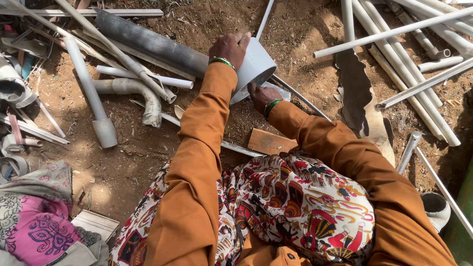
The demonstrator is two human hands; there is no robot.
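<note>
So the person sits on bare dirt, patterned cloth [295, 207] over the lap, both orange sleeves stretched toward 12 o'clock. One small wooden block [270, 142] lies just past the knees. The right hand [259, 96] is curled shut on something thin right under the pipe mouth; can't tell exactly what, maybe a blade. The left hand [229, 48] is clamped over the top of the one fat white pipe end [256, 65], looks like it's pinning it steady against the long grey pipe [152, 43] it joins. One bent elbow pipe [135, 93] sits at 10 o'clock, and a heap of thin white pipes [409, 59], at least eight, fans out at 2 o'clock.
</note>
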